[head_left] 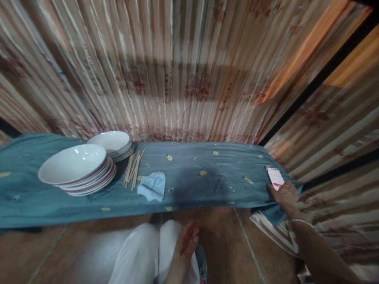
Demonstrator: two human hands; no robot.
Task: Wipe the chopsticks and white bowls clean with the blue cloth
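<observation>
At the right end of the cloth-covered table, my right hand (286, 195) grips the near end of a phone (275, 176) with a lit white and red screen. The thumb lies on the phone's left side and the other fingers are at its right. My left hand (187, 240) rests by my knee, palm turned up, fingers loosely extended, with nothing in it. A light blue cloth (152, 186) lies crumpled left of the table's middle. Several wooden chopsticks (133, 169) lie beside it.
On the left stand a front stack of white bowls (74, 163) and a second bowl stack (114, 142) behind. A teal patterned tablecloth (189, 201) covers the long narrow table. Pleated curtains (177, 79) hang close behind and right, with a dark pole (316, 75).
</observation>
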